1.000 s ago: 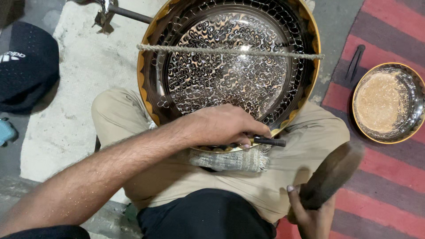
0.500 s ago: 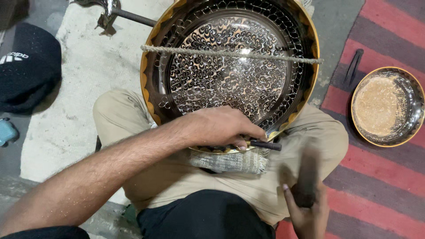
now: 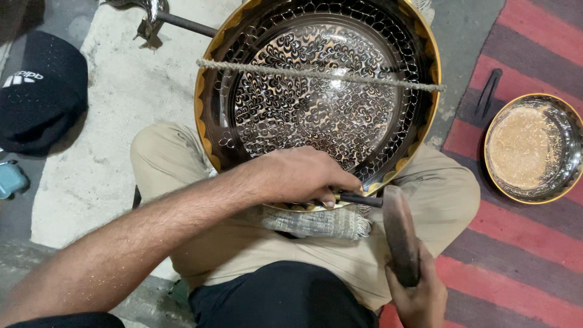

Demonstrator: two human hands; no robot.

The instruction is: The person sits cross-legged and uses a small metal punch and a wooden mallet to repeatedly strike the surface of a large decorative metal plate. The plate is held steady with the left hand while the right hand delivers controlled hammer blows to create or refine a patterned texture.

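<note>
A large round engraved metal tray with a gold rim rests tilted on my lap, a rope stretched across it. My left hand grips a thin dark chisel lying along the tray's near rim. My right hand holds a dark wooden mallet, whose head stands right beside the chisel's outer end. A folded cloth pad sits under the rim on my legs.
A smaller brass bowl lies on the red striped mat at right, with a dark tool beside it. A black cap sits on the floor at left. A metal rod lies behind the tray.
The mallet in my right hand has swung from a tilted position at the right to upright, and now stands close against the chisel's end. My left hand has stayed on the chisel.
</note>
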